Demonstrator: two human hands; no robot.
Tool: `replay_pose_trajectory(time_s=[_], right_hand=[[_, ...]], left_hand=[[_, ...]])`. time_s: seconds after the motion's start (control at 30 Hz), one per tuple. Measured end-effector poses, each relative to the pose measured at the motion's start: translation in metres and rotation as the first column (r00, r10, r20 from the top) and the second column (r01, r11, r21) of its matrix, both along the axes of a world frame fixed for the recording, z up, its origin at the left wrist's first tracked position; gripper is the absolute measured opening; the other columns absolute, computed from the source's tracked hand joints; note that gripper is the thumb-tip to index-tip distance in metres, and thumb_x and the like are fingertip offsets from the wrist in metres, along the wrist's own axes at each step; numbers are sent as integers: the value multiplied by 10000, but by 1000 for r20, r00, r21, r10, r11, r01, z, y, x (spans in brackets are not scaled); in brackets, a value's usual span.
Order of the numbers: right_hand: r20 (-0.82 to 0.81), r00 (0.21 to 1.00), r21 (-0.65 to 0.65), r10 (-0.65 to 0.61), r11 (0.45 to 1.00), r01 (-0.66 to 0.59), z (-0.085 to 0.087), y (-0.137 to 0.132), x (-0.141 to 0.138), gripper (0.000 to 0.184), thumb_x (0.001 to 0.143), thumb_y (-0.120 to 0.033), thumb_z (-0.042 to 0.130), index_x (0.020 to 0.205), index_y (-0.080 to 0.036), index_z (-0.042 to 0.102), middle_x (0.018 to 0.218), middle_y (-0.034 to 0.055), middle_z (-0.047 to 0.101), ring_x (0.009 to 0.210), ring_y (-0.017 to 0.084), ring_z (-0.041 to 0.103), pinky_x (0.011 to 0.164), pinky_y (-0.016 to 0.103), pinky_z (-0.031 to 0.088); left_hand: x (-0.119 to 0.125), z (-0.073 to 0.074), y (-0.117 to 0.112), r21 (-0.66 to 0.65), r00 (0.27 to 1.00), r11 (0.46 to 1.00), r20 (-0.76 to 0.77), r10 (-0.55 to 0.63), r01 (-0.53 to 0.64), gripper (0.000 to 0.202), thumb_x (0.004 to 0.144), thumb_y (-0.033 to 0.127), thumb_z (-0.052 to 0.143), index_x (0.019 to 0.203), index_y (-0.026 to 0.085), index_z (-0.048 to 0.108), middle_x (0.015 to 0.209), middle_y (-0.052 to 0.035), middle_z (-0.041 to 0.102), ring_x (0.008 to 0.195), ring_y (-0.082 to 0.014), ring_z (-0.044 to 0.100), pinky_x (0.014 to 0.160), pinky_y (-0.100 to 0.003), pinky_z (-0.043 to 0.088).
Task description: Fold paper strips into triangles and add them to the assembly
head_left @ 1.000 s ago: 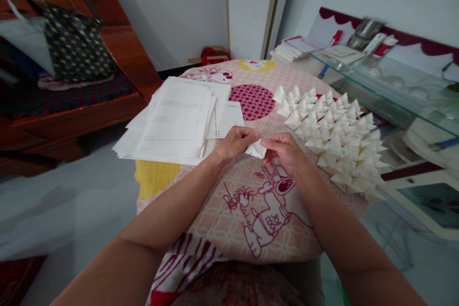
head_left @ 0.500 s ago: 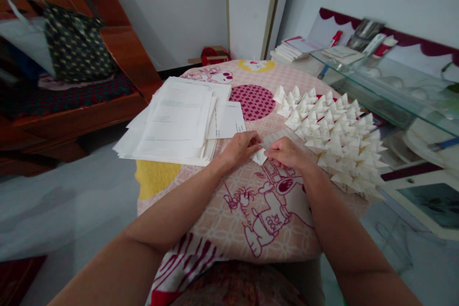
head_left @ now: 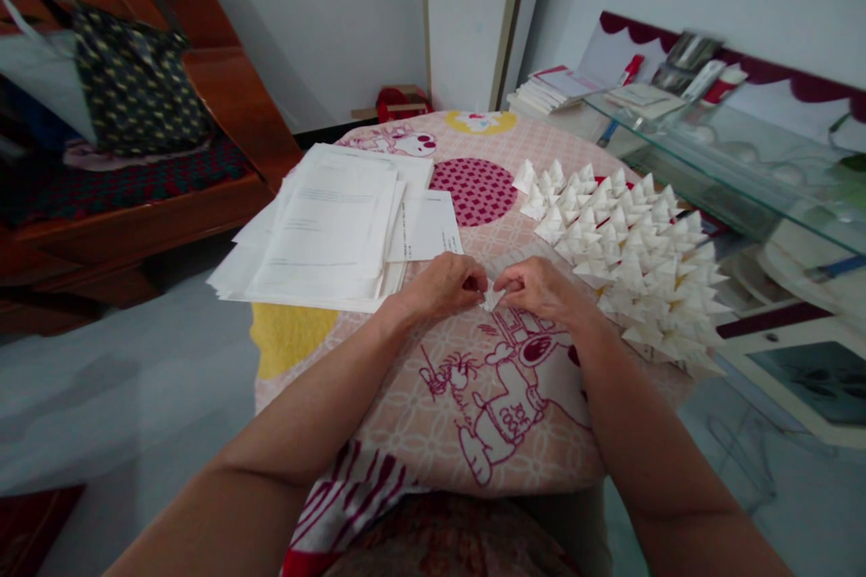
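Observation:
A small folded white paper piece (head_left: 492, 297) sits between my two hands, low over the pink cartoon-print cloth (head_left: 474, 397). My left hand (head_left: 443, 284) pinches its left side with curled fingers. My right hand (head_left: 541, 287) pinches its right side, fingers closed. Most of the piece is hidden by my fingertips. To the right lies a cluster of several folded white paper triangles (head_left: 622, 252). A stack of white printed sheets (head_left: 331, 230) lies to the left, just beyond my left hand.
A glass-topped table (head_left: 737, 171) with books and small items stands at the right. A wooden bench (head_left: 135, 198) with a dark patterned bag (head_left: 128, 90) is at the left. The cloth-covered surface ends at a rounded front edge near my lap.
Both hands have come closer together and lowered towards the cloth. The paper piece between them has become smaller and more folded, with less of it showing.

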State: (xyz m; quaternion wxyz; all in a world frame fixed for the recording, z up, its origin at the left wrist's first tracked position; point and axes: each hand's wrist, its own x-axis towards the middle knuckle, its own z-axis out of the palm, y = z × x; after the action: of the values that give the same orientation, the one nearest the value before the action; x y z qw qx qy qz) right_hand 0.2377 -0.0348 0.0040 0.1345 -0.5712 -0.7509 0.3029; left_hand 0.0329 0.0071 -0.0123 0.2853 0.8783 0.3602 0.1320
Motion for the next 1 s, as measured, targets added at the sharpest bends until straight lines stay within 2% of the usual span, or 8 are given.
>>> replay_pose_trajectory(time_s=[0.1,0.23,0.37,0.53,0.77,1.0], right_hand=[[30,999,17,37,999,-38,0,0,2,198,734,-149,757,932,-166,768,660,-17,637,625,123,543,594,245,342],[33,997,35,63,997,-64,-5,2,3,202,740,-160,752,941,-176,752,648,-33,601,605,109,500,587,241,311],[-20,998,5,68,998,-68,-4,2,5,158,772,-182,718,924,-164,756,643,-32,595,589,103,485,585,242,315],[-93,994,-47,56,997,-61,-2,2,6,150,817,-224,654,881,-142,762,647,-13,616,580,109,493,561,253,321],[-146,989,-59,-3,998,-6,-8,4,5,138,818,-224,626,811,-145,739,647,-1,632,584,119,519,566,255,347],[-67,996,-13,-64,998,63,-11,7,3,169,837,-246,607,726,-157,699,562,-29,560,548,110,477,547,250,300]], left_hand=[[-1,2,-1,33,998,999,-49,-24,25,190,725,170,730,915,157,735,821,-14,689,686,-109,564,658,-236,397],[-1,3,-3,59,998,998,-60,-26,29,163,746,173,716,907,156,725,832,-16,685,686,-108,549,656,-238,381],[-1,3,-4,59,998,998,-55,-32,35,101,780,168,680,858,154,743,793,-24,693,672,-110,556,650,-241,383],[-2,4,-3,75,998,996,-45,-51,54,158,833,179,619,869,171,772,807,-36,725,707,-121,597,669,-244,404],[1,2,0,22,997,998,-42,57,-57,166,840,191,616,837,159,779,761,-40,734,664,-123,596,662,-258,410],[0,7,3,-56,986,986,-74,152,-156,167,810,229,641,807,155,791,729,-42,735,659,-138,609,651,-263,405]])
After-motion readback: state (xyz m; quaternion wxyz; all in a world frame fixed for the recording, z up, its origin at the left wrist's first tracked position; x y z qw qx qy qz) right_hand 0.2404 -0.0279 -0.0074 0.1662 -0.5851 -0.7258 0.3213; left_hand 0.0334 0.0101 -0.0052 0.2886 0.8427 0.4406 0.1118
